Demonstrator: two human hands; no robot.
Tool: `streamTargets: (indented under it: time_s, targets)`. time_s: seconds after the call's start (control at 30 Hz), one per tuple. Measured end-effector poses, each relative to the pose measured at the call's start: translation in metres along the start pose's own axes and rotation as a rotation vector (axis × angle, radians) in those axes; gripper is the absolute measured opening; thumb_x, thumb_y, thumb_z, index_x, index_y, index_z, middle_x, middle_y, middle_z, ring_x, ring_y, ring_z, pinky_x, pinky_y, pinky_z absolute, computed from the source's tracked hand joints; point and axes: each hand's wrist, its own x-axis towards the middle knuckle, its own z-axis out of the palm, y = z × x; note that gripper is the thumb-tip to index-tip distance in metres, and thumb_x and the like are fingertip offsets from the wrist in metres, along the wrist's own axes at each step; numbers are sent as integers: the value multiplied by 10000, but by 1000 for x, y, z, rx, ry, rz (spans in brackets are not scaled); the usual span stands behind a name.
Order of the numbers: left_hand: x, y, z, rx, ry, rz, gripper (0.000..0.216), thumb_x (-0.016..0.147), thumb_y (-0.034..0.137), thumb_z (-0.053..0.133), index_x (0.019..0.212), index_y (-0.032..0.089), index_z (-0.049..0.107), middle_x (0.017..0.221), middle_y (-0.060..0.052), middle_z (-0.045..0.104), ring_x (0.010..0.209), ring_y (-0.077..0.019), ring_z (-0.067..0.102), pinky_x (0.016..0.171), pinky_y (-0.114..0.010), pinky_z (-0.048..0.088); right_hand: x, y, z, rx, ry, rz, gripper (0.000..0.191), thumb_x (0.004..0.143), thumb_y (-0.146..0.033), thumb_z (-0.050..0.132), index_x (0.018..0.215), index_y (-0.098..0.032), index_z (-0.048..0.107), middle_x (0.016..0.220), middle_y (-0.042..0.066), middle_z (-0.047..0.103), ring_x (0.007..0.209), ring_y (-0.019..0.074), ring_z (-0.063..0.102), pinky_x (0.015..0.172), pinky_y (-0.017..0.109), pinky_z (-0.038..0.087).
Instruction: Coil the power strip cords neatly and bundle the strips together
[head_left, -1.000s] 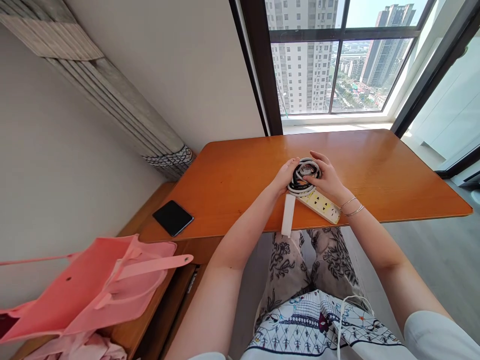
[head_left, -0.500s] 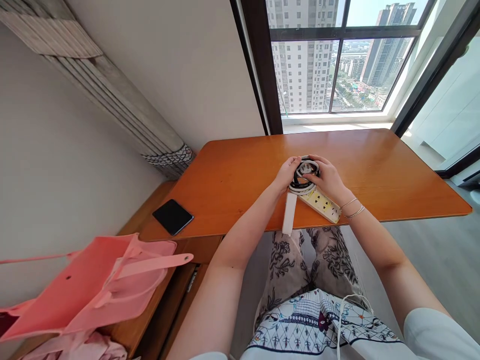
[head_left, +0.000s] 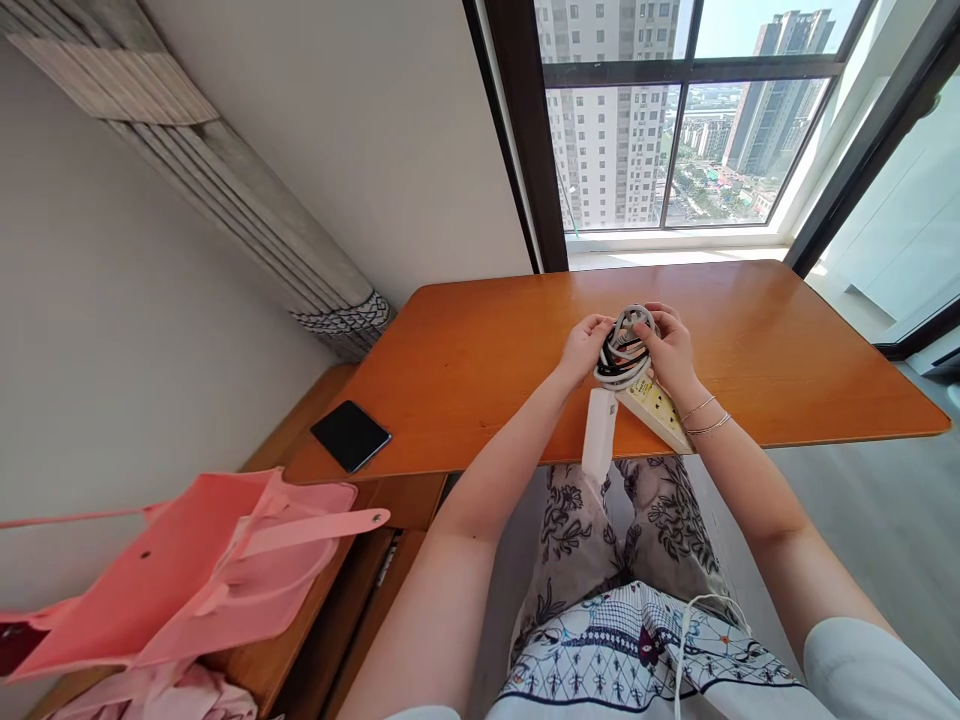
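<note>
Between my two hands is a coiled bundle of black and white power cord (head_left: 622, 362), raised over the table near its front edge. My left hand (head_left: 587, 345) grips the bundle's left side with closed fingers. My right hand (head_left: 670, 350) closes on its right side, the thumb pressing on the loops. Below the coil a cream power strip with sockets (head_left: 656, 410) slants toward the table's front edge. Beside it a plain white power strip (head_left: 599, 432), seen from its narrow side or back, reaches past the edge above my knees.
A black phone (head_left: 350, 436) lies on the left of the orange-brown wooden table (head_left: 480, 370). At the lower left, a pink bag (head_left: 202, 570) rests on a wooden cabinet. Behind the table are a window (head_left: 660, 150) and a curtain (head_left: 247, 210) to the left.
Both hands have shifted slightly right with the cord bundle, which is now tilted up, its loops less flat. The white strip's end has swung right along with it.
</note>
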Motion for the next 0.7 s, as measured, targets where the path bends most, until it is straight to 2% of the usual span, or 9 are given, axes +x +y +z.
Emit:
streamTargets:
  time_s: [0.07,0.17,0.3,0.37,0.47,0.6,0.7]
  targets:
    - [-2,3,-1,38,-12,16,250,842,410,746,812,176,666,727,9,674,657,-124,593,652,-232,495,-1,0,1,56,-8,27,405,798,-593,754,929,-210,737,1246,116,611,1196,276,603,1048,444,509]
    - [-3,7,-3,62,-64,10,252,847,409,741,802,174,658,704,12,651,616,-127,583,619,-248,498,-5,-8,3,73,-16,-60,377,786,-565,780,955,-229,754,1219,106,620,1287,297,569,1128,464,454]
    - [-1,9,-1,42,-25,-69,299,874,380,711,704,182,566,600,37,563,524,-101,512,553,-231,465,-9,-15,6,123,8,-83,376,835,-593,723,968,-242,750,1218,100,616,1313,293,572,1156,465,445]
    - [-1,11,1,-2,-13,-93,315,858,397,733,710,183,555,614,34,576,531,-100,527,573,-238,482,-8,-14,7,145,9,-69,395,826,-614,723,965,-245,745,1223,98,614,1315,292,574,1152,467,454]
    - [-4,13,-1,-110,-71,-95,332,850,500,726,870,176,654,763,-17,684,653,-150,636,666,-289,537,2,-8,4,157,15,-72,422,782,-621,761,972,-246,738,1234,98,612,1299,290,579,1134,463,471]
    - [-15,3,-14,-195,-218,-105,601,804,701,680,1154,212,678,1021,-83,753,876,-223,709,751,-322,554,18,0,-4,150,69,-45,448,802,-618,722,1083,-269,719,1271,86,636,1233,262,604,1062,430,520]
    - [-26,-15,-23,-137,-280,-78,747,635,639,852,1219,221,646,1103,-91,734,919,-221,691,776,-308,539,22,2,-8,199,134,-5,481,810,-624,695,1155,-289,696,1229,66,682,1167,240,636,978,392,559]
